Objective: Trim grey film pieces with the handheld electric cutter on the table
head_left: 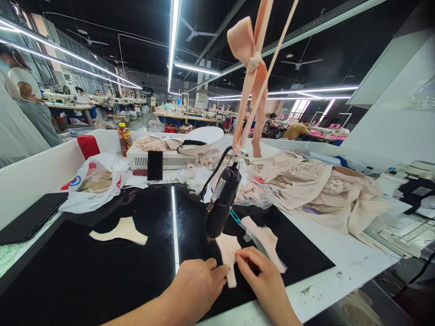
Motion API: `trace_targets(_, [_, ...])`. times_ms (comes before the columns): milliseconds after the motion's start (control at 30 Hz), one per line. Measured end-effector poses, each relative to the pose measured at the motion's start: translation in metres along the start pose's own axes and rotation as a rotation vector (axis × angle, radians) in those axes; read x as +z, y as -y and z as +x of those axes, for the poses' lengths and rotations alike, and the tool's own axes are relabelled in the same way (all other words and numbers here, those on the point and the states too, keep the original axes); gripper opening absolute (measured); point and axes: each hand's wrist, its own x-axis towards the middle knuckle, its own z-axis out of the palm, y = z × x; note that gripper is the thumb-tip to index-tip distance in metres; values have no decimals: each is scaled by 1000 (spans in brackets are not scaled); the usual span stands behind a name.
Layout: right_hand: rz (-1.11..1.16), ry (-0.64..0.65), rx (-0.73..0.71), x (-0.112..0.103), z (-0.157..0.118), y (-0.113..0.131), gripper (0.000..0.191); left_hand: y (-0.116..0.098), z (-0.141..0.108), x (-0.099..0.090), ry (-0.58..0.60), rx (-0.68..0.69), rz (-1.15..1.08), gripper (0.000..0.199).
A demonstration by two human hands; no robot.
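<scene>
A small cream fabric piece with curved edges lies on the black tabletop sheet between my hands. My left hand is curled, its thumb and fingers on the left edge of the piece. From the other side, my right hand pinches the piece's right edge between thumb and forefinger. Just above its top end hangs a black cylindrical tool, tilted, on a knotted peach strap. A stack of similar pieces lies beyond my right hand. Another cream piece lies apart at the left.
Behind the black sheet are a phone, a white ventilated box, a drink bottle and a plastic bag. Beige lace garments are heaped at the right. A person stands far left; sewing tables fill the background.
</scene>
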Motion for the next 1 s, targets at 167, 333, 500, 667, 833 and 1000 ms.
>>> trace_targets(167, [130,-64,94,-9,31,14,33,-2,2,-8,81,-41,-31,19])
trace_targets(333, [333,-190,58,-14,77,37,44,-3,4,-12,133,-80,-79,20])
trace_targets(500, [413,-428,-136,-26,86,64,37,-3,5,-16,139,-74,-121,24])
trace_targets(667, [417,-329,-199,-23,42,82,35,8,2,-10,53,-127,-482,33])
trace_targets(833, [448,-112,-101,1,-6,84,46,26,-1,-5,-5,-323,-1253,52])
trace_targets(1000, [475,58,-20,26,-25,86,48,27,-15,-23,22,-428,-1621,74])
